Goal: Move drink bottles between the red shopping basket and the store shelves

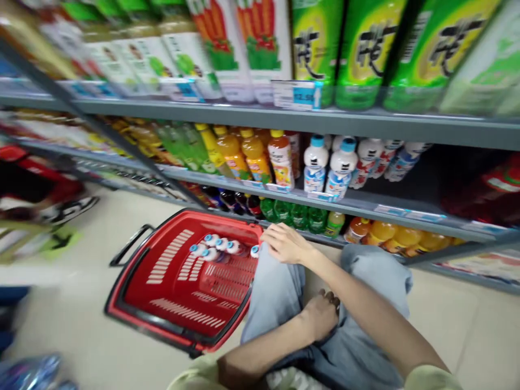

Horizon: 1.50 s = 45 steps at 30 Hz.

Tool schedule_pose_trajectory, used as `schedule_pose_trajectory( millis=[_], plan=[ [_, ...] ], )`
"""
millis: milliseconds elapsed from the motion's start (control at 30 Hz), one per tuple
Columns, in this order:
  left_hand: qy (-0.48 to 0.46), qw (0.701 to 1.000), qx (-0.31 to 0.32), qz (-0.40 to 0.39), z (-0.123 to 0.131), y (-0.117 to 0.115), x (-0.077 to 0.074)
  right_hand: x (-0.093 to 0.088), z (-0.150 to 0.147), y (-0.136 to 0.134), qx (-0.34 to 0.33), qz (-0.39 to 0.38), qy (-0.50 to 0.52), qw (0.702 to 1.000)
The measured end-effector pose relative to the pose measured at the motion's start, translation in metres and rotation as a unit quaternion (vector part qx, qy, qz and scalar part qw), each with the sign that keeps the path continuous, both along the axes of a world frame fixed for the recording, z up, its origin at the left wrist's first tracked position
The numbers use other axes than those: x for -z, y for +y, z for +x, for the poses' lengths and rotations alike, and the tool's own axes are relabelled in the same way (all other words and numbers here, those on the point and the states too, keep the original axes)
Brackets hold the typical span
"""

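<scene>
My right hand (pixel 284 244) rests over my bent left knee (pixel 270 287), fingers lying loosely over it beside the rim of a red shopping basket (pixel 154 244); nothing shows in it. My left hand (pixel 323 314) hangs between my legs, its fingers curled in and partly in shadow, so its contents are hidden. Inside the basket, several small white bottles with blue caps (pixel 221 245) stand in a group at the far side. One more blue-capped bottle (pixel 254 251) is partly hidden behind my knee. Similar blue-capped bottles (pixel 341 162) stand on the middle shelf ahead.
Shelves (pixel 260 116) of drinks run across the front, with orange juice bottles (pixel 254 154) on the middle level and green soda bottles (pixel 300 215) below. A price tag (pixel 298 95) sits on the upper edge. A person's shoe (pixel 75 208) is on the floor at left.
</scene>
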State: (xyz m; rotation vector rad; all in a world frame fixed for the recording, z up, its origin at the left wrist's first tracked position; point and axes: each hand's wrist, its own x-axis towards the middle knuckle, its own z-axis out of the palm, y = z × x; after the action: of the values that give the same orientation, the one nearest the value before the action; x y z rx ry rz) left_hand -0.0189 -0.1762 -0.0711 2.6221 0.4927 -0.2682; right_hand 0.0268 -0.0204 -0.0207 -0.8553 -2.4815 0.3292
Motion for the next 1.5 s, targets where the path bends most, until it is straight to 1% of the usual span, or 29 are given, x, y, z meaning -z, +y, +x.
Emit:
schedule_pose_trajectory(
  millis=[100, 200, 267, 300, 333, 400, 433, 500, 533, 567, 633, 700, 767, 800, 933, 1033, 1100, 1167, 1267, 1367, 1500],
  plan=[
    [-0.029, 0.997, -0.062, 0.03, -0.052, -0.037, -0.011, 0.0, -0.002, -0.003, 0.007, -0.1, -0.005, 0.995],
    [-0.08, 0.987, -0.134, 0.041, -0.095, -0.071, -0.026, -0.002, 0.0, -0.001, 0.007, -0.147, -0.022, 0.989],
    [-0.131, 0.973, -0.183, 0.045, -0.112, -0.079, -0.031, -0.003, 0.0, 0.0, 0.005, -0.154, -0.021, 0.988],
    [-0.159, 0.963, -0.212, 0.057, -0.119, -0.077, -0.032, -0.003, -0.001, 0.0, 0.004, -0.157, -0.018, 0.987],
    [-0.184, 0.949, -0.245, 0.076, -0.124, -0.072, -0.032, -0.002, -0.001, -0.001, 0.005, -0.16, -0.014, 0.987],
    [-0.221, 0.918, -0.304, 0.13, -0.131, -0.053, -0.031, 0.0, -0.003, -0.002, 0.007, -0.168, -0.003, 0.986],
    [-0.23, 0.904, -0.324, 0.155, -0.135, -0.04, -0.03, 0.001, -0.003, -0.002, 0.008, -0.171, 0.004, 0.985],
    [-0.232, 0.889, -0.344, 0.193, -0.144, -0.011, -0.031, 0.004, -0.003, -0.003, 0.011, -0.172, 0.019, 0.985],
    [-0.217, 0.887, -0.357, 0.199, -0.149, 0.003, -0.031, 0.005, -0.002, -0.004, 0.014, -0.171, 0.025, 0.985],
    [-0.199, 0.876, -0.391, 0.199, -0.155, 0.017, -0.03, 0.006, -0.002, -0.004, 0.018, -0.17, 0.029, 0.985],
    [-0.142, 0.854, -0.471, 0.171, -0.167, 0.044, -0.026, 0.006, -0.001, -0.005, 0.027, -0.172, 0.03, 0.984],
    [-0.056, 0.845, -0.513, 0.138, -0.181, 0.067, -0.014, 0.006, 0.0, -0.006, 0.033, -0.178, 0.025, 0.983],
    [0.037, 0.855, -0.505, 0.108, -0.197, 0.088, 0.004, 0.005, 0.001, -0.006, 0.036, -0.182, 0.019, 0.982],
    [0.056, 0.856, -0.504, 0.101, -0.205, 0.098, 0.014, 0.005, 0.001, -0.006, 0.037, -0.184, 0.017, 0.982],
    [0.088, 0.843, -0.523, 0.087, -0.24, 0.137, 0.053, 0.005, 0.001, -0.005, 0.036, -0.191, 0.012, 0.981],
    [0.102, 0.839, -0.529, 0.073, -0.262, 0.16, 0.076, 0.004, 0.001, -0.004, 0.032, -0.195, 0.007, 0.98],
    [0.108, 0.84, -0.529, 0.061, -0.273, 0.17, 0.091, 0.003, 0.0, -0.003, 0.029, -0.196, 0.003, 0.98],
    [0.111, 0.841, -0.527, 0.051, -0.28, 0.174, 0.105, 0.003, 0.0, -0.003, 0.028, -0.197, 0.001, 0.98],
    [0.11, 0.84, -0.529, 0.047, -0.284, 0.172, 0.126, 0.004, -0.001, -0.001, 0.027, -0.198, 0.006, 0.98],
    [0.1, 0.834, -0.54, 0.055, -0.287, 0.161, 0.143, 0.006, -0.001, 0.001, 0.022, -0.203, 0.013, 0.979],
    [0.087, 0.815, -0.57, 0.063, -0.291, 0.144, 0.157, 0.006, -0.002, 0.003, 0.021, -0.211, 0.017, 0.977]
  ],
)
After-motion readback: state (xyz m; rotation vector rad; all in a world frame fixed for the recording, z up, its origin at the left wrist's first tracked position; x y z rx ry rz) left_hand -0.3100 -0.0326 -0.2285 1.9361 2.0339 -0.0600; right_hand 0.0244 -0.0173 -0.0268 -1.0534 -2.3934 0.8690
